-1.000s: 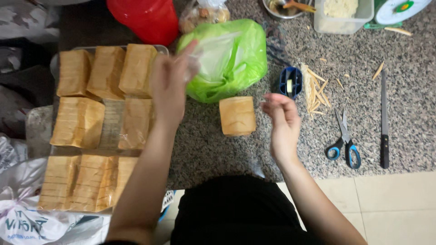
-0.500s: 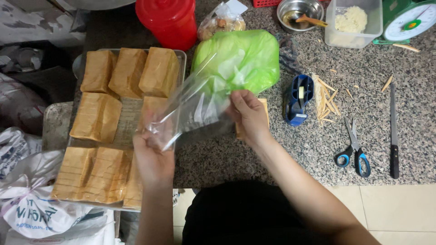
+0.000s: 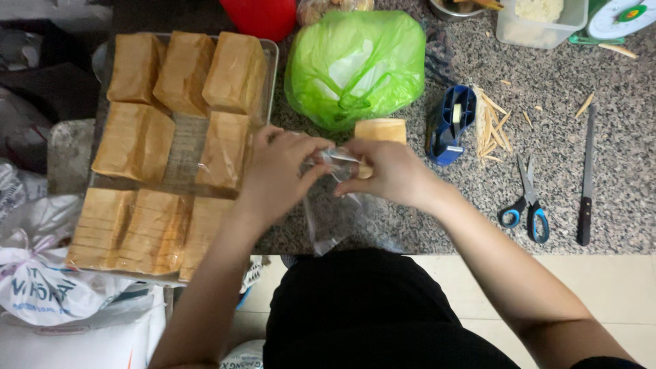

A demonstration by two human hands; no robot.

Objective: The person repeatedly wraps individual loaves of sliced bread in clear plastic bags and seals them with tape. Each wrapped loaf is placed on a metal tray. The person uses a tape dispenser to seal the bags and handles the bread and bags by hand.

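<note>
Speckled desk (image 3: 581,82), tray (image 3: 270,51) along its left edge full of sliced loaves (image 3: 137,140), none visibly bagged. One block (image 3: 381,131) waits mid-desk beside the green bag. Left hand (image 3: 277,174) and right hand (image 3: 389,174), fingers pinched shut, hold the clear bag (image 3: 335,205), its mouth up at the hands, long axis trailing toward the near edge.

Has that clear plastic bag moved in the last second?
Yes. The clear plastic bag was pulled off the green bag toward the counter's near edge; both hands now hold it there.
</note>
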